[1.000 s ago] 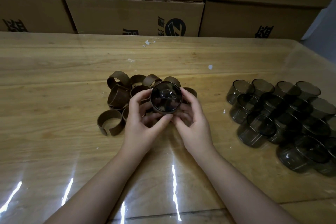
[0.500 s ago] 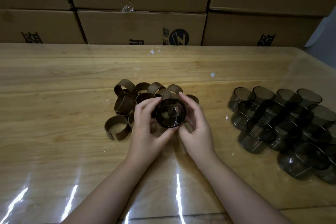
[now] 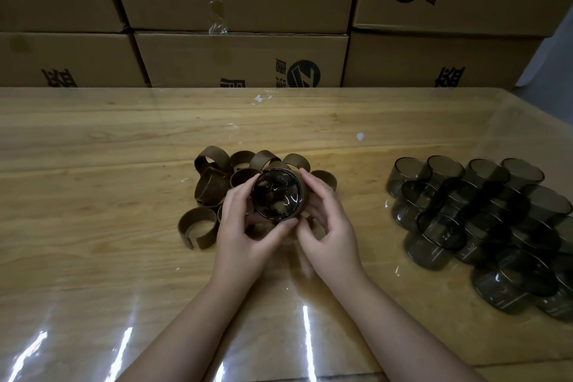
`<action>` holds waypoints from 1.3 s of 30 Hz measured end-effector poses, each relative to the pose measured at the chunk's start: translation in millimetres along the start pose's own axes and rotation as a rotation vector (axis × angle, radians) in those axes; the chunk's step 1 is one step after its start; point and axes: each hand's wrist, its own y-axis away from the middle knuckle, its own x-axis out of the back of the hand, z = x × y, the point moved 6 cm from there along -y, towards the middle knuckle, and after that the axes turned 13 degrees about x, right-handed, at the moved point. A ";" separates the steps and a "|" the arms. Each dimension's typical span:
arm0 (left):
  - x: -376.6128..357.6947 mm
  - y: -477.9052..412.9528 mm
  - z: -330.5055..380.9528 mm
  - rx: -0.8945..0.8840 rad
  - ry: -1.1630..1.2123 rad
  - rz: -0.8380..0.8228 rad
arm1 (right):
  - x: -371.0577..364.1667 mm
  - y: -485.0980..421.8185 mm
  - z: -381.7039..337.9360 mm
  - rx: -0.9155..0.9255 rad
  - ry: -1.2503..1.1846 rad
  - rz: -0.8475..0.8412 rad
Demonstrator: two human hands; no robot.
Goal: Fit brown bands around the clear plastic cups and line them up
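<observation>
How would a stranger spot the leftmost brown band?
On the wooden table, a heap of brown bands sits at the middle. The leftmost band lies at its near corner, the only one whose open gap plainly faces the camera.

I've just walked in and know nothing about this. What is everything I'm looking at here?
Smoky clear plastic cup: one, dark grey, held above the band pile.
Brown split bands: about a dozen, brown, heaped mid-table behind the hands.
Bare smoky cups: a large cluster, grey, table's right side.
Cardboard boxes: several, tan with black print, stacked behind the table.
Wooden table: one, light wood under glossy clear sheet.
Left hand, right hand: two, gripping the held cup.
</observation>
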 end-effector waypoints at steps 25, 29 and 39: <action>53.3 -59.4 26.4 0.208 -0.123 0.137 | 17.0 -1.5 5.6 -0.214 0.021 0.097; 82.1 -109.0 13.9 0.288 -0.137 0.156 | 20.3 0.2 16.1 -0.354 -0.059 0.177; 112.8 -183.2 -73.1 0.563 -0.264 0.112 | 19.4 0.9 30.3 -0.459 -0.066 0.159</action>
